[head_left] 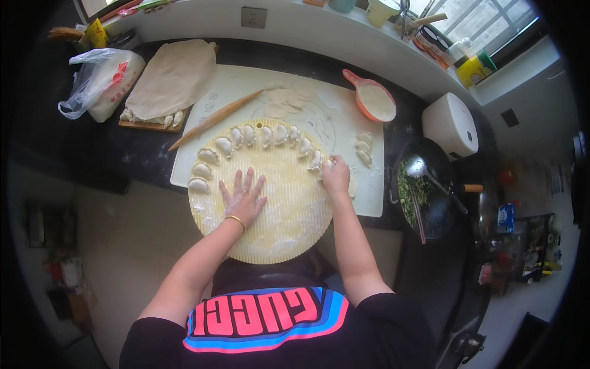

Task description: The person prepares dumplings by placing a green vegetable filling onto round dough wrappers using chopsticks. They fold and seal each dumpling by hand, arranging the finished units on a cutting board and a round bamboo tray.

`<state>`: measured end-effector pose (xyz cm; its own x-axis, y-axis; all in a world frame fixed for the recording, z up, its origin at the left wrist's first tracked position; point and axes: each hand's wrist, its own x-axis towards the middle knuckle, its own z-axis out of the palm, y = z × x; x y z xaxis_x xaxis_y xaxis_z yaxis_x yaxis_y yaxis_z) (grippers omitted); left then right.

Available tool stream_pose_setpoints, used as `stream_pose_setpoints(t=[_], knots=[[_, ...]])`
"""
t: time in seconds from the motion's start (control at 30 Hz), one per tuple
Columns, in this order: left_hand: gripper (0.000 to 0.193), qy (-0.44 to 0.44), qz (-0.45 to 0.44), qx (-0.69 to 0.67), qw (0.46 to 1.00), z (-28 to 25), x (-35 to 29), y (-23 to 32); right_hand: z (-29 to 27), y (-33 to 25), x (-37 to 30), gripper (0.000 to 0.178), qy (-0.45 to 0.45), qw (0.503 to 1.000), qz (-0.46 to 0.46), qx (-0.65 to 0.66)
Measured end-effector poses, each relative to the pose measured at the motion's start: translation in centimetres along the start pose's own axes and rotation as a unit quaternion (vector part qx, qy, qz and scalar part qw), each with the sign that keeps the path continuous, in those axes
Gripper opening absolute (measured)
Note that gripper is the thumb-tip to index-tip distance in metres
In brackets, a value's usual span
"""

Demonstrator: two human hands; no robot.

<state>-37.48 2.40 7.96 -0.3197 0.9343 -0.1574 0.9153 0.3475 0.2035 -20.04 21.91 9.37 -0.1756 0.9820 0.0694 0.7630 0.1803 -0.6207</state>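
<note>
A round, pale yellow ribbed tray (276,209) dusted with flour overhangs the front edge of the counter. Several folded dumplings (224,146) form an arc along its far rim. My left hand (243,198) lies flat on the tray, fingers spread, holding nothing; a gold bangle circles the wrist. At the tray's right rim, my right hand (336,177) is closed around a dumpling (329,163), mostly hidden by the fingers, at the right end of the arc. Beyond the tray, a wooden rolling pin (215,120) and flat dough rounds (284,102) rest on a white mat (239,80).
A red scoop of flour (376,101) and overlapping dough pieces (364,149) sit on the mat's right. Farther right stand a wok of chopped green filling (413,190) with ladle and chopsticks, and a white appliance (452,126). Back left: a dough sheet (175,77) over dumplings, and a plastic bag (101,80).
</note>
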Motion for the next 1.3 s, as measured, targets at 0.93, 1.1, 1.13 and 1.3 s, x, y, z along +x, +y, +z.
stream_pose_setpoints(t=[0.93,1.1,1.13,1.3], knots=[[0.057,-0.017,-0.022,-0.005,1.0,-0.1,0.2,0.2,2.1,5.1,14.0,0.029,0.055,0.98,-0.053,-0.184],[0.057,0.018,-0.009,-0.015,1.0,0.0,-0.1,0.2,2.3,5.0,11.7,0.028,0.033,0.961,-0.187,-0.199],[0.057,0.015,-0.01,-0.015,1.0,0.0,-0.1,0.3,2.0,5.0,11.5,0.028,0.041,0.966,-0.185,-0.173],[0.058,0.035,-0.009,0.001,0.999,0.4,-0.2,0.2,-2.7,3.7,9.1,0.026,0.021,0.996,0.016,0.087]])
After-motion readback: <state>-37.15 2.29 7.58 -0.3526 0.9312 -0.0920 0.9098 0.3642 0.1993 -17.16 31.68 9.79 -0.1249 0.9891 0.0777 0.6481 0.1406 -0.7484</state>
